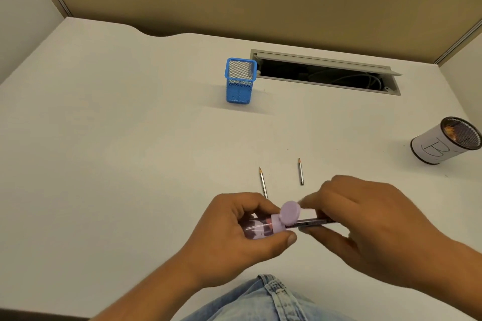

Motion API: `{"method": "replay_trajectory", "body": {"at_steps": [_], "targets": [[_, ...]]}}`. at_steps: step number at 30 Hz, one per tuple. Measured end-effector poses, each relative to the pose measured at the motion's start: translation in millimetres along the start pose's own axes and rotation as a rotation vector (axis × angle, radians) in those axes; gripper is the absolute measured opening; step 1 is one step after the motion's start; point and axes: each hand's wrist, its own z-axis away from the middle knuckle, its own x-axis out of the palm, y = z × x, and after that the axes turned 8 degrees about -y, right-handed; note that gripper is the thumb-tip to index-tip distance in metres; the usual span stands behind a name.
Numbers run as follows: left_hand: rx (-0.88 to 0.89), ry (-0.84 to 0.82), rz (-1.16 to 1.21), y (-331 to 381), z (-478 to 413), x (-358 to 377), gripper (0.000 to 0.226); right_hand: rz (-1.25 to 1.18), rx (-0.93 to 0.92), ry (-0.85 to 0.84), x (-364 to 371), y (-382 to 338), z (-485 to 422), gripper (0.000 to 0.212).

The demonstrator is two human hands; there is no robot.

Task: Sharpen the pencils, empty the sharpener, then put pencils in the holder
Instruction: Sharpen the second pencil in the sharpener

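My left hand (234, 232) grips a lilac sharpener (91, 227) with a clear body, its round lid (290, 214) flipped open. My right hand (365, 219) pinches a dark pencil (313, 223) whose tip sits in the sharpener's opening. Two short sharpened pencils lie on the white desk just beyond my hands: one pencil (262, 181) partly behind my left fingers, the other pencil (300, 171) to its right. An empty blue mesh holder (240, 81) stands upright farther back at the centre.
A mesh cup wrapped in white paper marked "B" (443, 143), with shavings inside, stands at the right edge. An open cable tray (326, 73) with cords cuts into the desk (130, 138) behind the holder. Beige partition walls bound the desk at the back.
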Motion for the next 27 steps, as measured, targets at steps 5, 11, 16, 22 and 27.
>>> {"method": "replay_trajectory", "body": {"at_steps": [5,11,16,22,27], "targets": [[0.102,-0.011,-0.082,1,1,0,0.016,0.018,-0.079,0.012,4,-5,1,0.031],[0.505,-0.023,-0.610,-12,2,-11,0.018,-1.371,0.448,-0.537,9,-10,-9,0.033],[0.305,0.094,-0.382,-17,5,-18,0.018,-1.203,0.391,-0.482,5,-2,-14,0.036],[0.094,0.330,-0.148,-17,5,-21,0.019,-1.085,0.601,-0.153,46,24,-25,0.031],[0.055,0.337,-0.046,-19,1,-16,0.019,-1.000,0.777,0.033,92,44,-55,0.021]]}}
